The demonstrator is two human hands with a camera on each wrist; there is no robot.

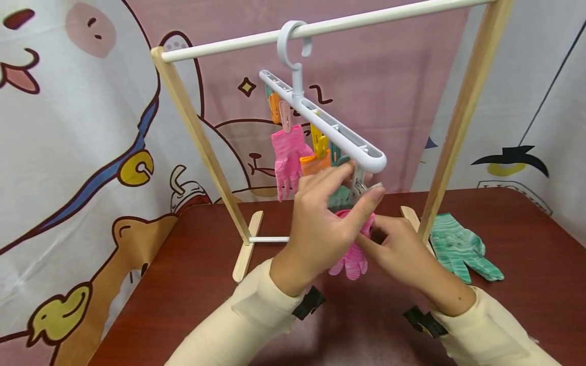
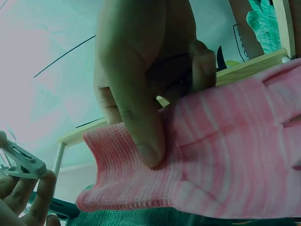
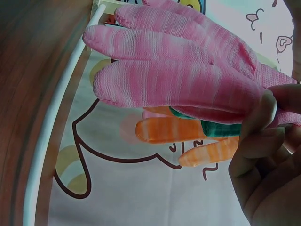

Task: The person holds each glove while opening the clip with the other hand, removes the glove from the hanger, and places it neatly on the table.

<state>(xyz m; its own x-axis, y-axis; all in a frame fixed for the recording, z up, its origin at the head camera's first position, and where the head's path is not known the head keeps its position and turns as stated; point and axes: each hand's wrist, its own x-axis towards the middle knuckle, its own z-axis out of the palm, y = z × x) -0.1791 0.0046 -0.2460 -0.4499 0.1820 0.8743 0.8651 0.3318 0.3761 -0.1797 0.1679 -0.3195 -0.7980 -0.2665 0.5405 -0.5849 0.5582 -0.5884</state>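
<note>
The pink glove is just below the near end of the hanger, fingers down and cuff up, off the table. The right hand pinches the cuff between thumb and fingers, and its mouth gapes in the left wrist view. The left hand pinches the pale clip between thumb and fingers; whether the clip's jaws are parted cannot be told. To clip the glove well, the cuff probably wants flattening first, both layers together, so that neither slips out of the bite. The right fingertips would do best a little below the edge, leaving a clean strip for the clip, and the left should ease off only once the fabric sits well inside. A gentle lift suits better than a downward tug, since the hanger, hooked over the white rod, looks free to swing. Just beyond, a hanging green glove crowds the space, so the clip could snag its fabric too; the orange glove and another pink one hang farther along. A loose green glove lies on the table at the right.
</note>
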